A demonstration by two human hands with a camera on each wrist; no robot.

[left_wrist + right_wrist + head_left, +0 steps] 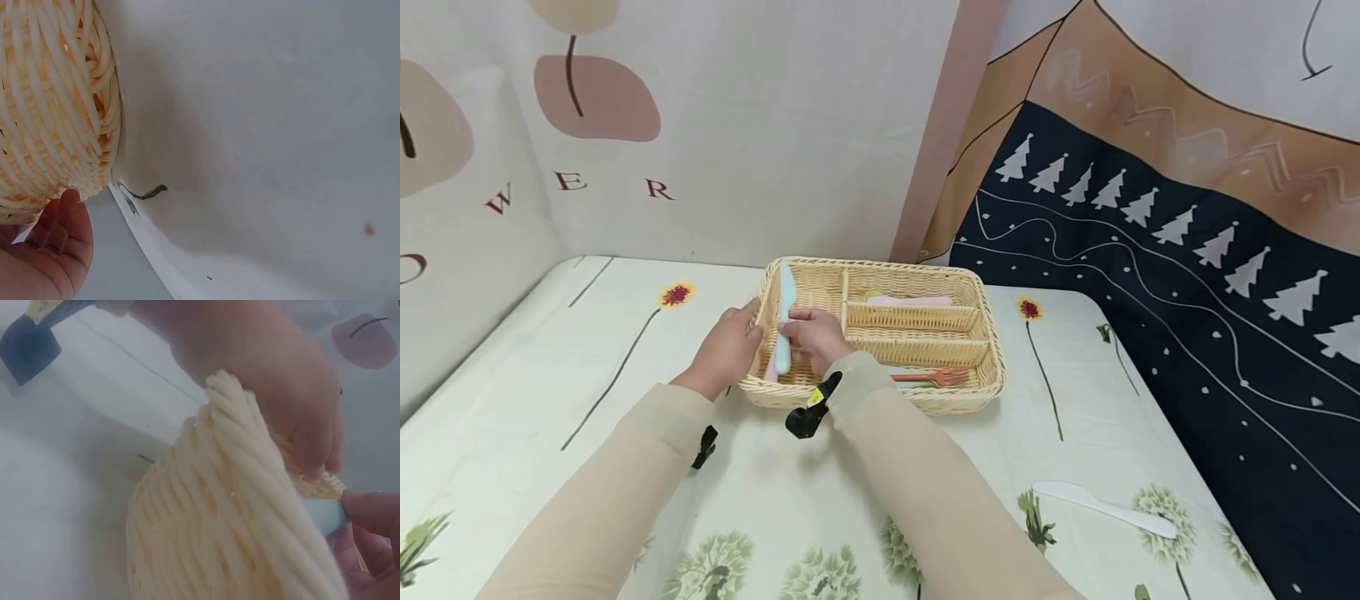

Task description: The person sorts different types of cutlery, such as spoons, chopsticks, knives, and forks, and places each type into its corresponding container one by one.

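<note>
A wicker basket (917,403) with several compartments stands at the back of the table. My left hand (722,350) holds its left side, with fingers (74,234) curled against the woven outer wall. Inside the left compartment, my right hand (818,335) pinches a light blue plastic knife (786,292) between thumb and fingers, its blade pointing to the back. A pink utensil (771,369) lies partly hidden under that knife. In the right wrist view, the basket's rim (250,444) covers most of the blue knife (326,514).
A pink utensil (917,301) lies in the back right compartment. The front right one holds an orange fork (936,377) beside pale green utensils. A white plastic knife (1105,507) rests on the flowered tablecloth at the front right. Fabric walls (775,125) rise behind the table.
</note>
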